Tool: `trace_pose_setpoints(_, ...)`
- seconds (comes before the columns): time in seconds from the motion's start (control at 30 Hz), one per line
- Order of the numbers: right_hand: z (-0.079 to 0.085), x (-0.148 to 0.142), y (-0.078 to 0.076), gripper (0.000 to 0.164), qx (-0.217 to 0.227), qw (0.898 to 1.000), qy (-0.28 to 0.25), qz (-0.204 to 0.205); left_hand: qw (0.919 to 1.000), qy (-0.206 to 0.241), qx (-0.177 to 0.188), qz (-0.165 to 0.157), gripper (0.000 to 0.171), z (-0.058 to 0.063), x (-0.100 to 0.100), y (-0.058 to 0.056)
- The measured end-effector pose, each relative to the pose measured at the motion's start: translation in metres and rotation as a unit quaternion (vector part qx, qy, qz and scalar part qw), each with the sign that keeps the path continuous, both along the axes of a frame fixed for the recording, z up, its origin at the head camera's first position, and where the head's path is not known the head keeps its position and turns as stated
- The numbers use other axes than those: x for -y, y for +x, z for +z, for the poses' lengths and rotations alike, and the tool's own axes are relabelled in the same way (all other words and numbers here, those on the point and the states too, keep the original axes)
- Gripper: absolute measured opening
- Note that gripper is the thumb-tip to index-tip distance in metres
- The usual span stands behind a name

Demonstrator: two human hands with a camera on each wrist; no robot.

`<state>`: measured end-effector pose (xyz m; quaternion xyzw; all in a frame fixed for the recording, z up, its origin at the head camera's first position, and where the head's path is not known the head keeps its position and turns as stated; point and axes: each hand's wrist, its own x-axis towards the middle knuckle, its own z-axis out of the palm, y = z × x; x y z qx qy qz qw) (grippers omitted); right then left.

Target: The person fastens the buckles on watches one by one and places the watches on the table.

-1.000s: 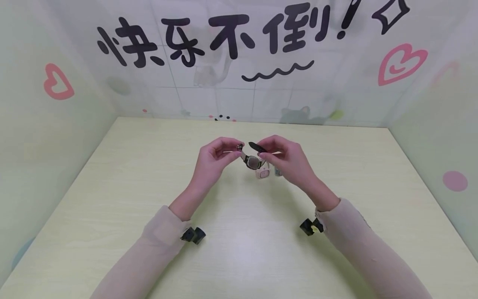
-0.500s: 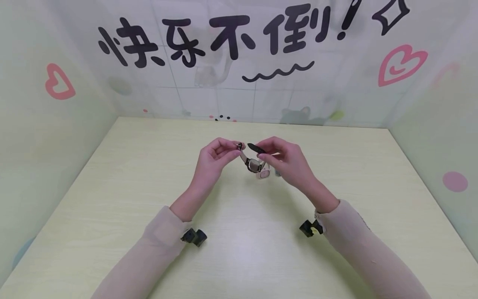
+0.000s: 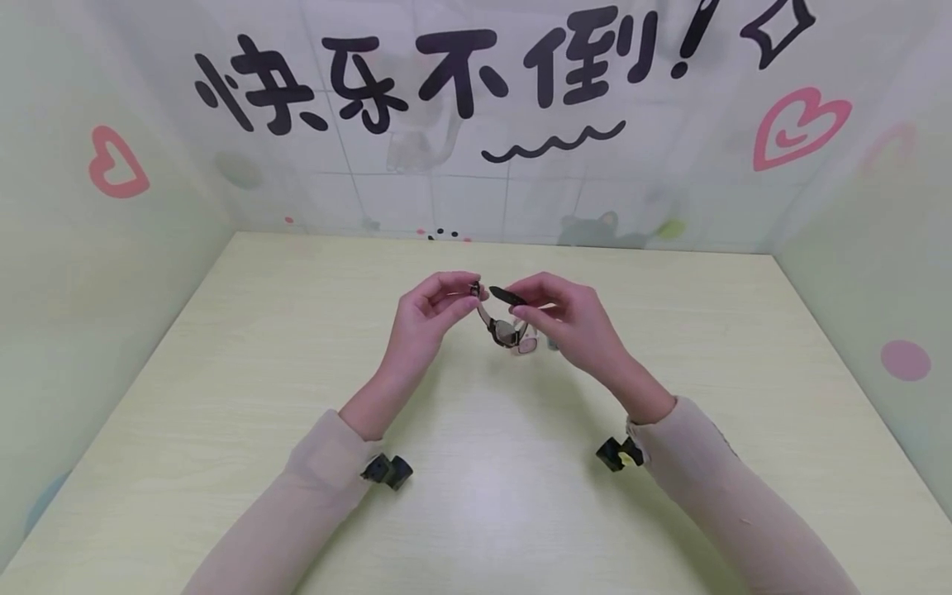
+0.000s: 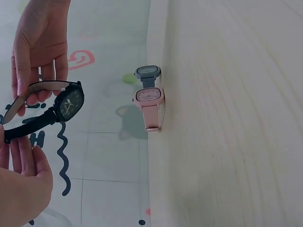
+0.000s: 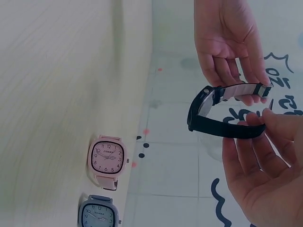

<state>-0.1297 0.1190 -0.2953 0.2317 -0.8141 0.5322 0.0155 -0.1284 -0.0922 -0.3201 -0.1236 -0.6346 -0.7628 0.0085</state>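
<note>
Both hands hold a black wristwatch [image 3: 504,332] above the table, its squarish dial hanging low between them. My left hand [image 3: 431,310] pinches the buckle end of the strap; the metal buckle [image 5: 266,91] shows in the right wrist view. Between thumb and fingers, my right hand [image 3: 565,314] grips the other strap piece, whose pointed tip [image 3: 500,292] aims at the buckle with a small gap left. The strap's inner side is pale. In the left wrist view the black dial [image 4: 70,103] with light hands faces the camera.
A pink watch [image 5: 108,156] and a blue-grey watch [image 5: 98,215] stand side by side on the pale wooden table [image 3: 476,463], behind the held watch. A printed backdrop [image 3: 461,190] rises at the table's far edge, with side walls left and right.
The black watch's dial has sunk slightly and tilted between the hands. The pointed strap tip has shifted a little left, toward the buckle. Both arms stay nearly still.
</note>
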Motion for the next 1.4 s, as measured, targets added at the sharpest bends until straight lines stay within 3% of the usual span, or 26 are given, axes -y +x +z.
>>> trace_pose_setpoints(0.2,0.0005,0.0,0.0013,0.022,-0.002,1.0,-0.002,-0.003,0.9999,0.01,-0.003,0.003,0.018,0.0001,-0.0001,0.001)
trace_pose_setpoints(0.63,0.0012,-0.0002,0.0037,0.021,-0.006,1.0,-0.005,-0.001,0.999,0.011,-0.042,-0.007,0.02,0.0002,-0.0029,0.0037)
trace_pose_setpoints(0.8,0.0005,-0.0012,0.0043,0.022,-0.001,1.0,-0.009,-0.005,0.9986,-0.014,-0.05,-0.005,0.018,-0.0009,-0.0035,0.0043)
trace_pose_setpoints(1.03,0.0019,0.0,0.0068,0.024,0.008,1.0,-0.029,-0.004,0.9965,-0.06,-0.055,-0.021,0.026,-0.0007,-0.0041,0.0058)
trace_pose_setpoints(1.4,0.003,0.0014,0.0093,0.024,0.008,0.999,-0.04,-0.003,0.9969,-0.063,-0.046,-0.01,0.026,0.0007,-0.0064,0.0074)
